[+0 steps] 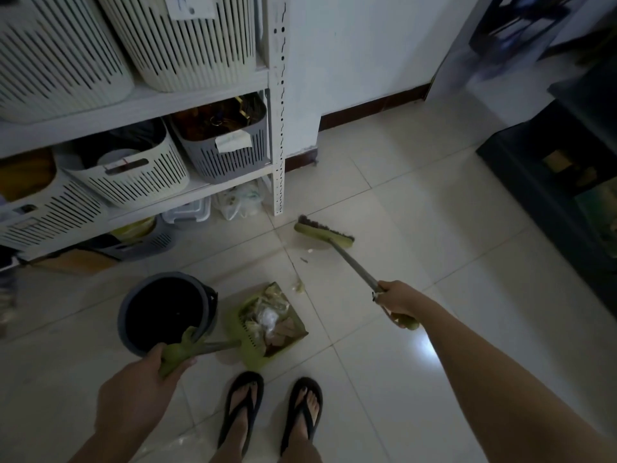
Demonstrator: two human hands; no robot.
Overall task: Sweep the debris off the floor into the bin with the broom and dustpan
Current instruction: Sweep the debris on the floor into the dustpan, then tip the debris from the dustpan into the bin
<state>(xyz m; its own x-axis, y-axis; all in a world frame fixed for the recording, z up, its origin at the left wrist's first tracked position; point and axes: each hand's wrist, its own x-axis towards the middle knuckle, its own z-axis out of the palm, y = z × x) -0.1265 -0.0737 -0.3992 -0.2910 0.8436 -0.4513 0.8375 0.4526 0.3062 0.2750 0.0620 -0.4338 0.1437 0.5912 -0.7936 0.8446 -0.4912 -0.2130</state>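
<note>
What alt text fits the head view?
Seen from above, a person's right hand holds a green broom on the tiled floor while the left hand grips a debris-filled green dustpan beside a dark bin. A few scraps lie between broom and dustpan.

I note smooth, glossy floor tiles (400, 212) all round the bin (127, 315), itself dark matt plastic. Just right of the bin the dustpan (255, 357) looks green plastic; beyond the bin the broom (324, 232) has a green plastic head and dull metal shaft.
</note>
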